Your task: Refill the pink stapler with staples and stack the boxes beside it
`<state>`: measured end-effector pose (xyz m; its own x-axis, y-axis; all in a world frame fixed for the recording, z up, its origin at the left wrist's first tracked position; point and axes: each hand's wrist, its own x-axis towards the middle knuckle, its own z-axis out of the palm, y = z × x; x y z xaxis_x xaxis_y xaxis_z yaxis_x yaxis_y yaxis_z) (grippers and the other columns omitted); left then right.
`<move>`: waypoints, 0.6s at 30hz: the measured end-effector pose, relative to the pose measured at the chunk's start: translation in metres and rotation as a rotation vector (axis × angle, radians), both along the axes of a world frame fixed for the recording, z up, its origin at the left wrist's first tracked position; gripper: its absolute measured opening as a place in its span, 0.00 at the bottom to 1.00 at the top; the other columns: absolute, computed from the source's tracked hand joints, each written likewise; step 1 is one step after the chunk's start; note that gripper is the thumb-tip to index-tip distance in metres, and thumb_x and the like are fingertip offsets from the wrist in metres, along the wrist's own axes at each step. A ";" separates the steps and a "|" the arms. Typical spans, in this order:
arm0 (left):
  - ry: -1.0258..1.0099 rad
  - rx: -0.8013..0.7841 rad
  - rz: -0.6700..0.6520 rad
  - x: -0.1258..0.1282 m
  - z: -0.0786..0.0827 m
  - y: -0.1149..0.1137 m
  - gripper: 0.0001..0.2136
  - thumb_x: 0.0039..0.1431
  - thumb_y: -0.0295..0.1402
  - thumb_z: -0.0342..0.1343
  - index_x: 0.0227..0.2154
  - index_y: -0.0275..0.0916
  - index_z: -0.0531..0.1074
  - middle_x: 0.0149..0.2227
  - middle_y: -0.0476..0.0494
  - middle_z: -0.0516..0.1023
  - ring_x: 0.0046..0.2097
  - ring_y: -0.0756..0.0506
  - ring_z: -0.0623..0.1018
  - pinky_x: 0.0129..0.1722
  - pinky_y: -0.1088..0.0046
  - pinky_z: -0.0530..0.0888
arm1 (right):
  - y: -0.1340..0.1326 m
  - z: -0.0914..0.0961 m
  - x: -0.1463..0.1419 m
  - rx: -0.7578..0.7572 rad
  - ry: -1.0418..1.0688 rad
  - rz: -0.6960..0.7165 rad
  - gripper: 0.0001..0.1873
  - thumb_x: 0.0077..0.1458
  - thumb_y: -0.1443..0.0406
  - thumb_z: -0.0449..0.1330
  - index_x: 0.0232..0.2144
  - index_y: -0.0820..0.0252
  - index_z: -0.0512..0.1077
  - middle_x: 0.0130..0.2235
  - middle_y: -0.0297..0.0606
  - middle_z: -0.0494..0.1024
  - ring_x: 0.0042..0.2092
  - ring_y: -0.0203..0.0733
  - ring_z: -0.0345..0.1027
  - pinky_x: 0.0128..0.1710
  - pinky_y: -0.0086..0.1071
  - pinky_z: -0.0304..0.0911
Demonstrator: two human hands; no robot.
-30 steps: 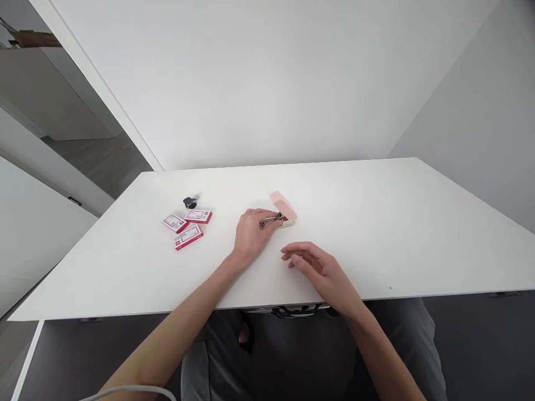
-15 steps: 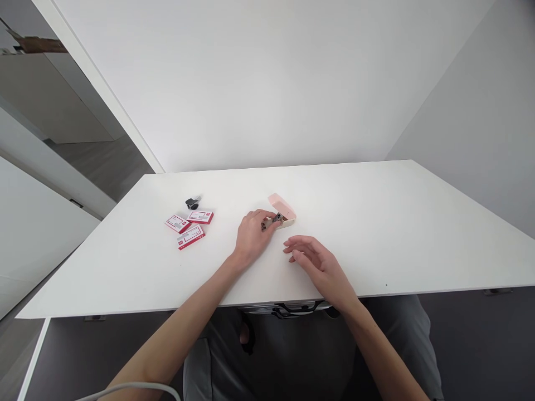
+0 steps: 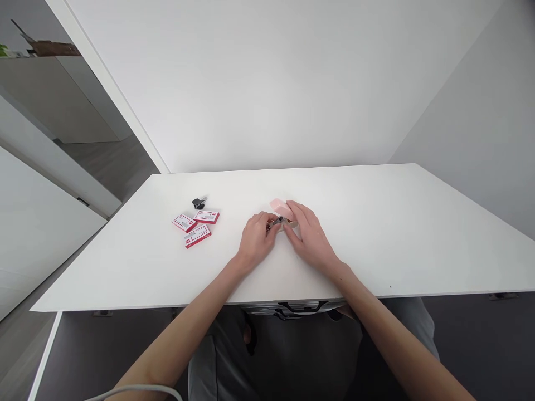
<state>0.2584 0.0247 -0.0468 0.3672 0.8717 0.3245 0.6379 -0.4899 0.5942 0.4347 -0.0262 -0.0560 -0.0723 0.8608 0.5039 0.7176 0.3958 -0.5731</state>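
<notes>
A pink stapler point(image 3: 277, 206) lies near the middle of the white table point(image 3: 376, 234), its top swung up. My left hand point(image 3: 256, 241) pinches the metal part at the stapler's near end. My right hand point(image 3: 308, 235) has come onto the stapler from the right, its fingers curled over the pink body and hiding most of it. Both hands meet at the stapler.
Three small red and white boxes point(image 3: 196, 226) lie to the left of my hands. A black binder clip point(image 3: 199, 203) sits just behind them. White walls rise behind the table, and its front edge is close to my body.
My right hand moved forward from the near table surface and closed over the stapler. My left hand kept its pinch on the metal part. The camera shifted slightly.
</notes>
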 end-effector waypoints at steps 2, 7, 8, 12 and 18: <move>-0.006 -0.009 -0.011 -0.002 0.001 -0.002 0.04 0.69 0.33 0.55 0.42 0.40 0.73 0.44 0.41 0.81 0.47 0.40 0.79 0.49 0.58 0.76 | 0.000 -0.003 -0.001 -0.015 -0.023 0.015 0.30 0.74 0.58 0.49 0.74 0.49 0.51 0.71 0.45 0.63 0.71 0.53 0.56 0.69 0.56 0.58; -0.018 0.011 0.041 -0.018 -0.002 -0.016 0.10 0.71 0.38 0.53 0.49 0.39 0.72 0.49 0.37 0.80 0.53 0.38 0.78 0.54 0.56 0.76 | -0.004 -0.004 -0.003 -0.023 -0.094 0.039 0.33 0.74 0.57 0.49 0.75 0.49 0.47 0.71 0.48 0.61 0.71 0.54 0.56 0.69 0.55 0.59; -0.005 0.045 0.063 -0.023 -0.003 -0.020 0.15 0.70 0.40 0.55 0.54 0.39 0.70 0.54 0.36 0.78 0.57 0.36 0.77 0.56 0.54 0.75 | -0.005 -0.004 -0.004 -0.025 -0.112 0.046 0.34 0.74 0.56 0.49 0.76 0.50 0.45 0.71 0.48 0.61 0.71 0.55 0.56 0.68 0.55 0.59; 0.072 0.272 0.062 -0.039 0.002 -0.032 0.36 0.69 0.42 0.58 0.72 0.39 0.48 0.71 0.28 0.61 0.71 0.32 0.63 0.66 0.48 0.68 | -0.006 -0.002 -0.006 -0.026 -0.175 0.065 0.36 0.74 0.56 0.50 0.76 0.50 0.43 0.71 0.50 0.61 0.71 0.55 0.56 0.68 0.56 0.60; 0.236 0.527 -0.126 -0.042 0.027 -0.026 0.32 0.72 0.28 0.46 0.75 0.46 0.44 0.75 0.39 0.58 0.75 0.37 0.57 0.69 0.51 0.63 | -0.006 -0.003 -0.007 -0.012 -0.203 0.068 0.35 0.74 0.57 0.50 0.76 0.51 0.43 0.70 0.50 0.62 0.70 0.54 0.57 0.67 0.54 0.60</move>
<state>0.2165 -0.0010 -0.0200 0.5723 0.5600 0.5991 0.6409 -0.7612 0.0992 0.4274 -0.0320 -0.0590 -0.2296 0.8562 0.4628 0.7908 0.4413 -0.4240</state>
